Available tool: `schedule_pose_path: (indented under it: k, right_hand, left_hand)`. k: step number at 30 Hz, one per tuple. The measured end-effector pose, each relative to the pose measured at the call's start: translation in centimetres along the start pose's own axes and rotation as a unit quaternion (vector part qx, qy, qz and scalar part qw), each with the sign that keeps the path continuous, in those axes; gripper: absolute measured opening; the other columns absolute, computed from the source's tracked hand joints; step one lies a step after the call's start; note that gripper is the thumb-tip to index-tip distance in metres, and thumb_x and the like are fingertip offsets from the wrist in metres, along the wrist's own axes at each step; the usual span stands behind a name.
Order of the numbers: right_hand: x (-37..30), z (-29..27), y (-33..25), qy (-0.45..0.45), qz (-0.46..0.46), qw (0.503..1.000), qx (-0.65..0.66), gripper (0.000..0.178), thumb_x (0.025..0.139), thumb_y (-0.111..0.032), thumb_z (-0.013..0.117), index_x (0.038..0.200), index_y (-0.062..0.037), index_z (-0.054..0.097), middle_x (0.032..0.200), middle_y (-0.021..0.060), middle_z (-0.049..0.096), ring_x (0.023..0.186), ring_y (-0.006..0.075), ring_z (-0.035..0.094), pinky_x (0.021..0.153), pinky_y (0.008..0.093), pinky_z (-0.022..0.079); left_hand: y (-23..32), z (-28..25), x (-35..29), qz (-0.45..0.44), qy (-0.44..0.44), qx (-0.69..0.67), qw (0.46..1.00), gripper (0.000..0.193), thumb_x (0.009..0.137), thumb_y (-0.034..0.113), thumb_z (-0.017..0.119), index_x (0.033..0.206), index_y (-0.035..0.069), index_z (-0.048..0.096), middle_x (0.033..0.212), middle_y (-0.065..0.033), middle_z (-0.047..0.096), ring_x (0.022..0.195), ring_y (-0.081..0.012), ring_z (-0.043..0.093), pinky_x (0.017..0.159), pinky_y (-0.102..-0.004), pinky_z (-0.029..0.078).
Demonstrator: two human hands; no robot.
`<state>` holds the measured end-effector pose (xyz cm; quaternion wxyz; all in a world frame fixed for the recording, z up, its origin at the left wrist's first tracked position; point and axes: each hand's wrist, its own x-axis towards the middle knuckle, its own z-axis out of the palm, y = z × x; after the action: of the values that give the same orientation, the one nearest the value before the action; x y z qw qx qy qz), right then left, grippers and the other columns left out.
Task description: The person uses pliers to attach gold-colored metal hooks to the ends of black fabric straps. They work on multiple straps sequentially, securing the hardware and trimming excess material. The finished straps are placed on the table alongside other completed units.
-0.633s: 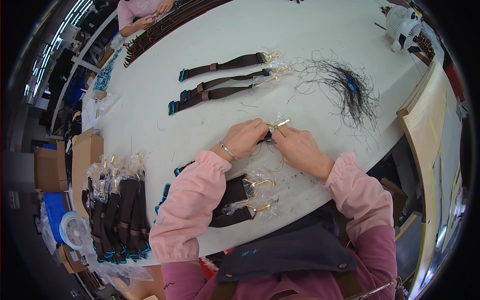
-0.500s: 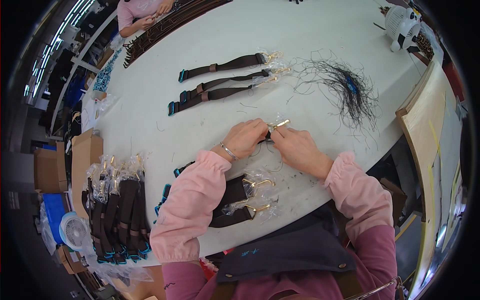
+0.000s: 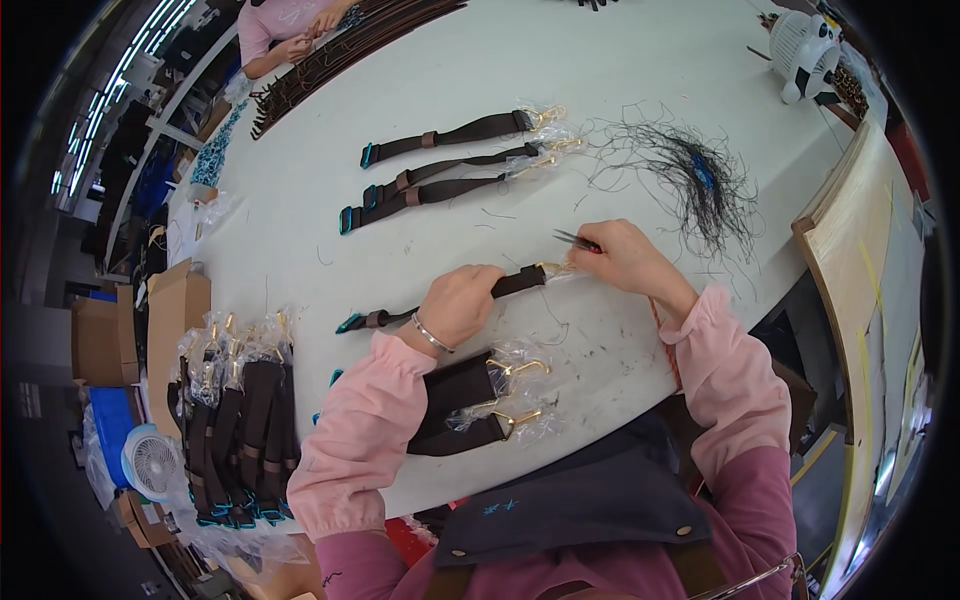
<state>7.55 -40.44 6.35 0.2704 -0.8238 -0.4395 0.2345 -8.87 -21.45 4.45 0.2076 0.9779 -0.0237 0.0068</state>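
Observation:
My left hand (image 3: 458, 305) is closed around a dark brown webbing strap (image 3: 521, 284), which lies across the table in front of me. A blue buckle (image 3: 351, 324) ends the strap on the left; a gold clasp (image 3: 556, 270) in clear plastic ends it on the right. In my closed right hand (image 3: 625, 258) is a pair of small thread snips (image 3: 577, 241), blades pointing left, just above the clasp. Whether the fingers also touch the clasp's plastic, I cannot tell. An orange-red cord (image 3: 664, 340) hangs below my right wrist. Two more straps (image 3: 462, 390) lie beside my left forearm.
Three finished-looking straps (image 3: 450, 133) lie farther back. A tangle of black threads (image 3: 705, 185) is at the right. Many bundled straps (image 3: 245, 430) hang at the table's left edge. A white fan (image 3: 806, 55) stands far right. Across the table, another person's hands (image 3: 310, 35) are near brown strips (image 3: 350, 60).
My hands have moved apart: the left went left and down along the strap, the right went right and up. Snips now show in my right hand, and the strap lies stretched out.

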Motion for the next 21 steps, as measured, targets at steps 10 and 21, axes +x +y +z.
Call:
schedule_pose_path:
  k: [10, 21]
  right_hand:
    - [0.4, 3.3, -0.3, 0.104, -0.08, 0.986, -0.103, 0.017, 0.071, -0.014, 0.064, 0.081, -0.0011, 0.057, 0.082, 0.0118, 0.054, 0.072, 0.0311, 0.059, 0.062, 0.0405, 0.046]
    - [0.4, 3.0, 0.0, 0.092, -0.092, 0.989, -0.073, 0.016, 0.074, -0.015, 0.062, 0.08, -0.0011, 0.056, 0.08, 0.0121, 0.055, 0.072, 0.0315, 0.059, 0.061, 0.0407, 0.046]
  left_hand:
    - [-1.3, 1.6, 0.2, -0.052, 0.034, -0.064, 0.996, 0.013, 0.075, 0.004, 0.059, 0.087, 0.003, 0.054, 0.082, -0.012, 0.056, 0.073, -0.0305, 0.057, 0.064, -0.0374, 0.045]
    - [1.9, 2.4, 2.9, 0.018, 0.064, 0.153, 0.986, 0.01, 0.069, 0.007, 0.057, 0.075, 0.004, 0.051, 0.071, -0.0089, 0.05, 0.067, -0.0262, 0.058, 0.053, -0.0385, 0.047]
